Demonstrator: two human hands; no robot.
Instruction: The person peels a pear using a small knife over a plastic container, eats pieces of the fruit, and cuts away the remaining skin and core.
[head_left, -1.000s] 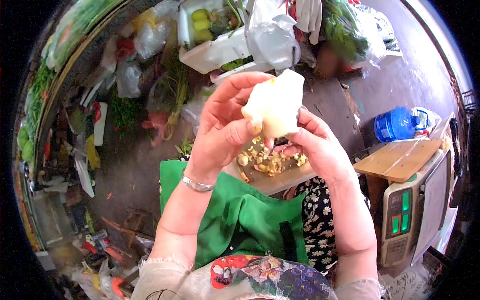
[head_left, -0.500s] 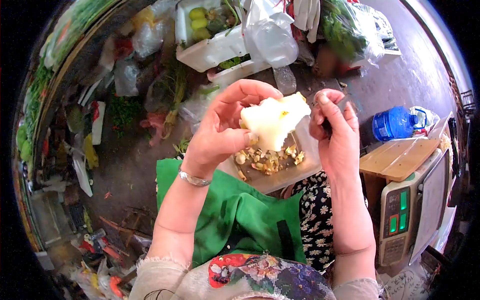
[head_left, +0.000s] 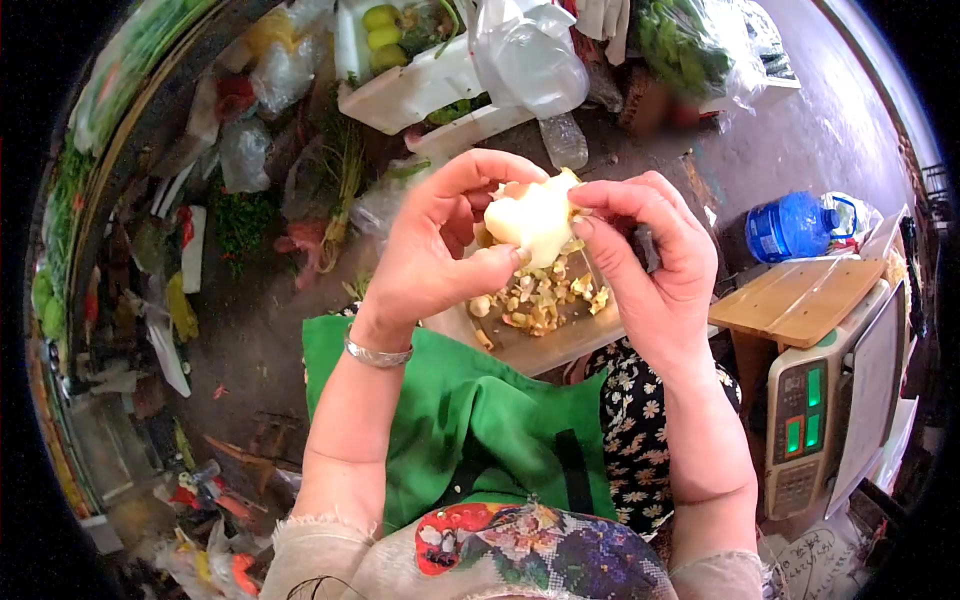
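Head view, one pale, lobed piece of produce (head_left: 537, 222) — held up in front of the person, above a translucent tray (head_left: 545, 362).

Left hand (head_left: 425, 262): curved round the piece, thumb at its lower edge, fingers behind and above; silver bracelet (head_left: 378, 355) at the wrist.

Right hand (head_left: 676, 278): thumb and forefinger pinching the piece at its right edge; remaining fingers curled, a dark item (head_left: 648, 247) partly showing among them — too hidden to identify.

In the tray: yellowish scraps (head_left: 540, 308), loosely scattered.

Over the lap: green cloth (head_left: 470, 400), beside black daisy-print fabric (head_left: 632, 450).

To the right: scale (head_left: 797, 430) with lit green digits; wooden board (head_left: 800, 300) next to it; blue water jug (head_left: 788, 228) beyond.

Farther off: white foam box (head_left: 405, 100) holding round green produce (head_left: 383, 38).
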